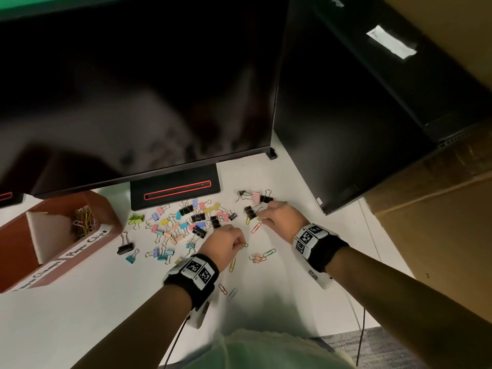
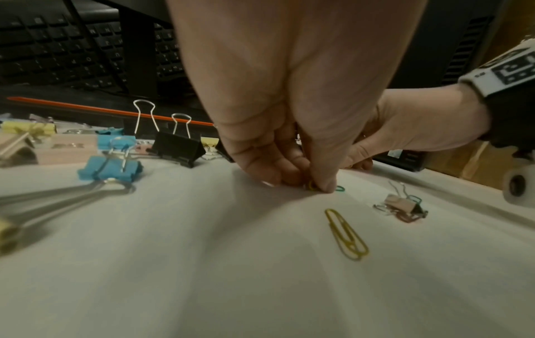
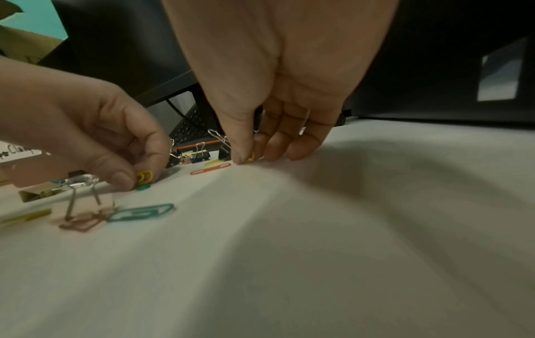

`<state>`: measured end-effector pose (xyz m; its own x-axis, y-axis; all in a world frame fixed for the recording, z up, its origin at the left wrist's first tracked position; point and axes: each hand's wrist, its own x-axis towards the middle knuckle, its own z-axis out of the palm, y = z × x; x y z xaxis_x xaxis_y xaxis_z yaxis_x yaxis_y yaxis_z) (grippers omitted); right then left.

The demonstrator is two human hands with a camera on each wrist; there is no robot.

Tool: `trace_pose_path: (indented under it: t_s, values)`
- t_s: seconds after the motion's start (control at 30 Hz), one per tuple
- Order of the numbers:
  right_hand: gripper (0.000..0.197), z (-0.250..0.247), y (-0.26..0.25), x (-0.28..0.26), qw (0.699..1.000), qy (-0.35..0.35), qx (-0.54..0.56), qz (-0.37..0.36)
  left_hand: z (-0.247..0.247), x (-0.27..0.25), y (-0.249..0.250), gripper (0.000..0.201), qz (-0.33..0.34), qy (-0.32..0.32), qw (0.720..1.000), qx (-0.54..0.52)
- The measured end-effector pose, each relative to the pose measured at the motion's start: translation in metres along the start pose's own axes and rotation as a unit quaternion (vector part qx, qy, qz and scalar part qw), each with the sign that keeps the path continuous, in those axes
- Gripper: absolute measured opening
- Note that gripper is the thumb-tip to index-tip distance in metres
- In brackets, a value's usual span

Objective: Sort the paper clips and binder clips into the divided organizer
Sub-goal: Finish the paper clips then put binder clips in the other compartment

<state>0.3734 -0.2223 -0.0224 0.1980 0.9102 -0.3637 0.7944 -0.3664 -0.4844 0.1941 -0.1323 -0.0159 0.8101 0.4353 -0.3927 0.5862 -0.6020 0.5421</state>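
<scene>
My left hand [image 1: 239,243] pinches a yellow paper clip [image 2: 311,185] between thumb and fingers, low over the white desk [image 1: 266,296]; a green clip [image 2: 339,189] lies right beside it. My right hand [image 1: 262,218] pinches another yellow paper clip [image 3: 251,157] at the desk surface, next to a black binder clip [image 1: 250,212]. Several coloured and black binder clips [image 1: 186,219] lie scattered left of the hands. Loose paper clips lie around them: yellow [image 2: 346,233], green [image 3: 141,212], orange [image 3: 209,170]. The brown divided organizer [image 1: 16,265] stands at the left, with paper clips [image 1: 83,219] in its far compartment.
A dark monitor [image 1: 133,89] on a black stand [image 1: 175,189] rises behind the clips. A black computer case [image 1: 359,115] and a cardboard box [image 1: 439,209] stand at the right. A keyboard [image 2: 58,50] lies behind the stand. Cables hang off the desk's front edge.
</scene>
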Motion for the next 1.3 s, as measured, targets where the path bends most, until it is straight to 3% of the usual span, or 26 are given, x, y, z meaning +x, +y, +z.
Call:
trace_pose_path:
  t_s: [0.33,0.47,0.67,0.73,1.03,1.3]
  values:
    - [0.012,-0.001,0.013,-0.008,0.999,0.035,0.025,0.019,0.003,0.005,-0.002,0.007,0.02,-0.01,1.0,0.016]
    - [0.015,-0.003,0.008,-0.004,0.998,0.035,0.023,0.046,0.004,0.006,-0.001,0.017,0.0,-0.008,1.0,-0.004]
    - [0.01,-0.009,0.007,-0.006,0.993,0.04,0.089,0.073,0.003,0.02,0.014,0.036,-0.051,0.046,0.992,-0.106]
    - [0.018,-0.01,0.006,-0.007,0.99,0.029,0.111,0.082,0.005,0.028,0.019,0.038,-0.066,0.042,0.99,-0.115]
    - [0.039,-0.021,0.01,-0.01,0.985,0.037,0.129,0.113,0.007,0.044,0.026,0.011,-0.045,0.059,0.997,-0.02]
    - [0.037,-0.035,0.015,-0.016,0.973,0.093,0.183,0.108,0.005,0.047,0.025,0.012,-0.024,0.026,0.999,0.011]
